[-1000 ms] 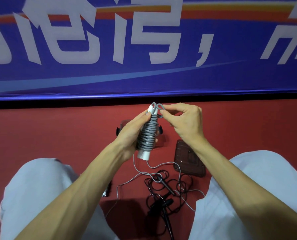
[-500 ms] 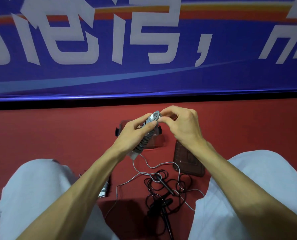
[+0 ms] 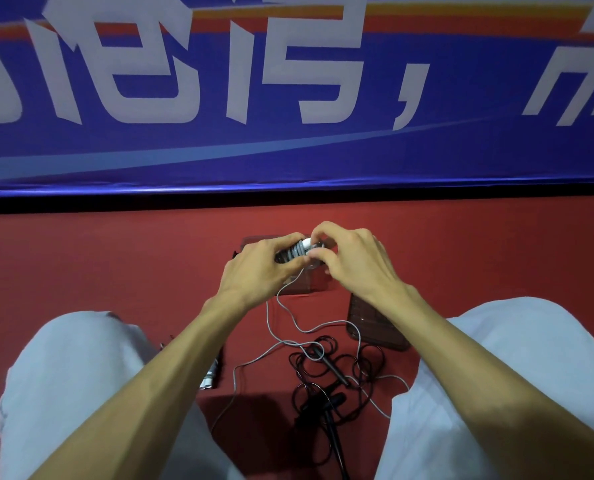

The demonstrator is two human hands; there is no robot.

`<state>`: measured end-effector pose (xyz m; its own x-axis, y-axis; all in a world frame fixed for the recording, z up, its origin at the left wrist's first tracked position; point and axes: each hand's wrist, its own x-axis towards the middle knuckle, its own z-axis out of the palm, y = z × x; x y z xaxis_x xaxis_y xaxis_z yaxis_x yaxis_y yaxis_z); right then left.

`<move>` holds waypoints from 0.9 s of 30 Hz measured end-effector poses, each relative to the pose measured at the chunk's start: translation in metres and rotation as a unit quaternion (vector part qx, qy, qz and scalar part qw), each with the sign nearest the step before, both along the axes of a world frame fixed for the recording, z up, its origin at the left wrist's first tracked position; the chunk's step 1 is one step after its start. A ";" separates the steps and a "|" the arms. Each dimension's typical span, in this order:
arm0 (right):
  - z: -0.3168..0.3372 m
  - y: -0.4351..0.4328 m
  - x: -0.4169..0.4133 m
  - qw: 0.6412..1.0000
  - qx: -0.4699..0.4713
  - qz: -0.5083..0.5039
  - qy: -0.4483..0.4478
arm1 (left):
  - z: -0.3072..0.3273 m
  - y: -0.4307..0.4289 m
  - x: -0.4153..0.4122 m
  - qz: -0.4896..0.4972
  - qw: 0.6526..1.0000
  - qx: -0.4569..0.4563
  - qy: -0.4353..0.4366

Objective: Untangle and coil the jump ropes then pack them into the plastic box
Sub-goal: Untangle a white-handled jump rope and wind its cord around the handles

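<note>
Two jump ropes showed, and neither was packed. The grey rope (image 3: pixel 297 252) was the further along: most of it was wound in tight turns around its white handles, and that bundle sat between both hands. The left hand (image 3: pixel 257 268) was closed around the coil's body, while the right hand (image 3: pixel 352 261) pinched at its white end, thumb and fingertips pressed together there. By my reading, the person was tucking or locking the last turn, so this rope was nearly coiled rather than finished.

A loose grey tail (image 3: pixel 288 327) hung from the bundle below the hands and trailed toward the person's lap, crossing the second rope. That black rope (image 3: pixel 326 372) lay in a knotted heap of small loops nearer the body than the hands, between the knees, with its dark handles in the pile. It looked wholly untouched, so the untangling and coiling of it remained, as did all the packing.

Directly under and just beyond the hands stood the clear plastic box (image 3: pixel 306 282) on the red floor. Most of it was hidden by the hands; nothing could be made out inside it, though I could not tell for certain. Its dark lid (image 3: pixel 375 327) lay flat just right of the right wrist, apart from the box. Another pale handle-like thing (image 3: pixel 210 374) peeked out beside the left forearm, too hidden to identify.
</note>
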<state>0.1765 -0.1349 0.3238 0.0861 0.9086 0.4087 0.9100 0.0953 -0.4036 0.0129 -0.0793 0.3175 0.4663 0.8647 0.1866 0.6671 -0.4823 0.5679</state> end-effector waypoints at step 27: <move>-0.001 0.032 -0.005 0.706 -0.020 -0.014 0.708 | -0.014 0.013 -0.004 -0.065 0.903 -0.271 -0.327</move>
<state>0.1712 -0.1025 0.3232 0.4014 0.9065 -0.1305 -0.4061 0.0485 -0.9125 0.0087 -0.0659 0.3038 0.5144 0.8572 0.0237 0.0622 -0.0648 0.9960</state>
